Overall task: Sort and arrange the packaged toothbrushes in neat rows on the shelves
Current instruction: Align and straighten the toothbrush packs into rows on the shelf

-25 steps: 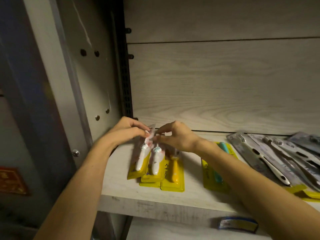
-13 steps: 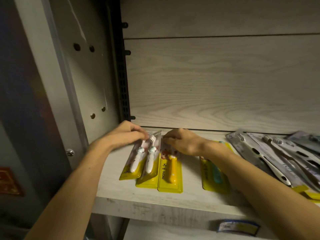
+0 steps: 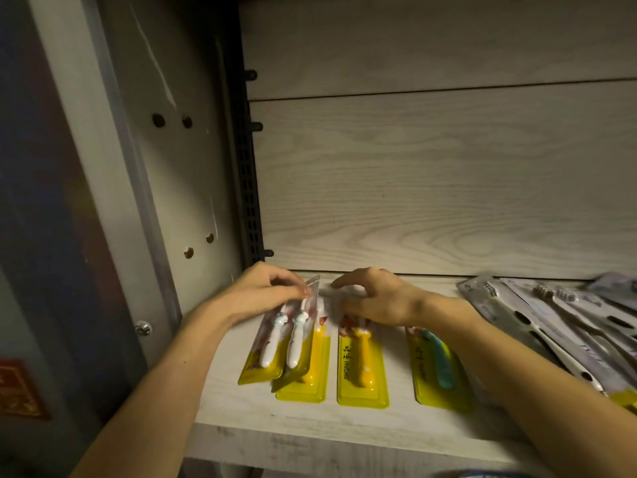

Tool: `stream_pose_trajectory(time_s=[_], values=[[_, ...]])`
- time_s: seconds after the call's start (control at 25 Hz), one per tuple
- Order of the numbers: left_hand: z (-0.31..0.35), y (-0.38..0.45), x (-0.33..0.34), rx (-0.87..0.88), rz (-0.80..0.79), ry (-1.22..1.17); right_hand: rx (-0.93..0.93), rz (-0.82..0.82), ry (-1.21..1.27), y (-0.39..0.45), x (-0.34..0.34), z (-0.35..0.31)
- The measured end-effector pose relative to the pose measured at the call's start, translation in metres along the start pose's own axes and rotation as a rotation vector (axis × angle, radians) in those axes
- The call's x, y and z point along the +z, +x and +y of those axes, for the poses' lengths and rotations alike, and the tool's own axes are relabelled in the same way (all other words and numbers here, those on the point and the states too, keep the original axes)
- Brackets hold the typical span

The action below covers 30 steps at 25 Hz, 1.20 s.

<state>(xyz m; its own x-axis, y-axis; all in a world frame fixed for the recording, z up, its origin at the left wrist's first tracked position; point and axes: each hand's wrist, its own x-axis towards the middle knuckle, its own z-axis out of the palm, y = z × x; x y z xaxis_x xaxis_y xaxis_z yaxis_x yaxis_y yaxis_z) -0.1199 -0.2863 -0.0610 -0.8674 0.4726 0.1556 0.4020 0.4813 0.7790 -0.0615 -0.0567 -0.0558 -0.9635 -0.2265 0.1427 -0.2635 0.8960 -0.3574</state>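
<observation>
Head view of a wooden shelf (image 3: 310, 432) carrying packaged toothbrushes. The left hand (image 3: 262, 294) lies over the far ends of two white-handled toothbrush packs (image 3: 275, 343), its fingertips (image 3: 303, 289) pinching the raised top edge of the wrapper; the inner pack leans across a yellow pack (image 3: 310, 374) lying directly beneath it. The right hand (image 3: 375, 298) arches just beside the left, fingers curled downward over the head end of the orange-handled toothbrush pack (image 3: 362, 363); whether the fingertips actually grip the card cannot be told.

All these packs lie with the long axis running from the hands toward the shelf's front edge, heads under the fingers, handles nearest the person. The white-handled pair slants slightly outward from the left hand, whereas the orange-handled pack sits straight, so the pending correction probably falls to the left hand, which already holds that pair.

Below the right forearm lies a teal-handled toothbrush pack (image 3: 437, 367), set apart from the orange one by a bare strip of shelf. Beyond the right wrist, a fan of grey toothbrush packs (image 3: 551, 326) lies obliquely, overlapping, apparently unsorted.
</observation>
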Motion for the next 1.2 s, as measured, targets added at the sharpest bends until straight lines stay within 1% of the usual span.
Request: stream_pose_trajectory(time_s=[0.12,0.28,0.44,0.6,0.68,0.76,0.84,1.04,1.2], values=[[-0.005,0.000,-0.007,-0.008,0.067,0.010,-0.013,0.012,0.114,0.000,0.007,-0.008],[-0.010,0.002,-0.008,-0.020,0.043,0.061,-0.002,-0.019,0.160,0.001,0.012,-0.010],[-0.007,0.002,-0.003,0.001,-0.010,0.041,0.016,0.008,0.075,-0.001,0.004,-0.009],[-0.001,-0.003,0.005,0.109,0.031,0.073,0.035,0.060,-0.148,-0.004,-0.012,-0.004],[0.002,-0.008,0.010,0.103,-0.033,0.049,0.088,0.013,-0.149,-0.008,-0.023,0.000],[-0.001,-0.009,0.014,0.108,-0.100,0.072,0.150,-0.095,-0.121,-0.012,-0.028,0.004],[-0.005,-0.007,0.015,0.112,-0.114,0.089,0.176,-0.162,-0.091,-0.013,-0.028,0.006],[-0.006,0.001,0.022,0.149,-0.060,0.055,0.129,-0.147,-0.095,-0.012,-0.027,0.010],[-0.005,0.003,0.026,0.166,-0.038,-0.020,0.080,-0.139,-0.090,-0.012,-0.026,0.009]])
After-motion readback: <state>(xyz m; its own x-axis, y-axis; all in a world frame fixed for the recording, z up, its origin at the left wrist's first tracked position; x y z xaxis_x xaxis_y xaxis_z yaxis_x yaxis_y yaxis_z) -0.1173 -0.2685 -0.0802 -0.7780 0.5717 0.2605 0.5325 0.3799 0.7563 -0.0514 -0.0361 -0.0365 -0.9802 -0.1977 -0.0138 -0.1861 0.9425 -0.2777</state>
